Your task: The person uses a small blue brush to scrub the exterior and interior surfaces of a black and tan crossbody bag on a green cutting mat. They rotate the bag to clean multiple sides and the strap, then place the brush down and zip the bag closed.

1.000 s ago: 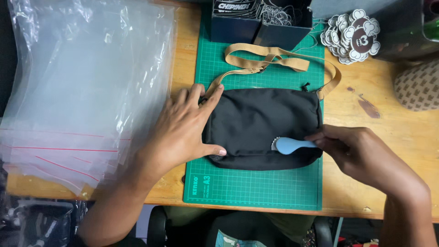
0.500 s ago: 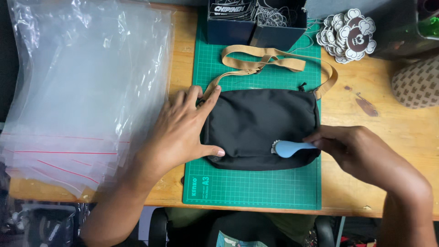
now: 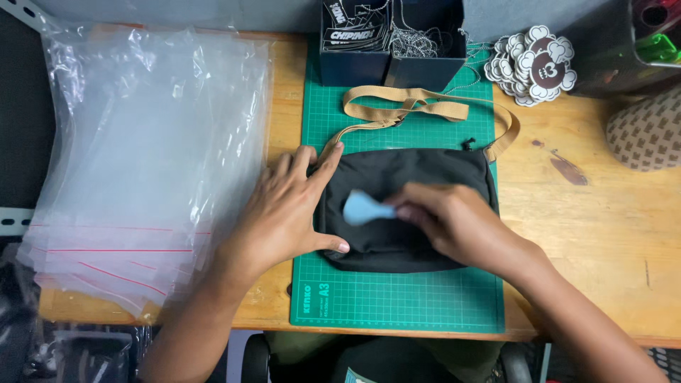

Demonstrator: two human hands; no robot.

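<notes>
A green cutting mat (image 3: 397,298), gridded and flat, is being seen lying on the wooden surface (image 3: 603,241), its long axis running away from the person. On it a black fabric pouch (image 3: 397,248), soft and rectangular with rounded corners, is being kept with its long axis running left to right. The left hand (image 3: 291,213) is being pressed flat on the pouch's left end, fingers spread and closed on nothing. The right hand (image 3: 454,220) is being held over the pouch's middle, its grip pinched together on a small pale blue tool (image 3: 363,209), blurred, pointing left. A tan webbing strap (image 3: 408,110) is being left folded in flat loops just beyond the pouch, joined at its upper corners. To the left, a stack of clear plastic bags (image 3: 142,163) with red seal lines is lying glossy and crinkled. Farther off, a dark box (image 3: 390,67) is holding cards and thin metal chains. Right of it, round white-edged stickers (image 3: 532,67) are being kept in a heap, and a patterned brown cap (image 3: 649,131) is sitting at the right edge.
</notes>
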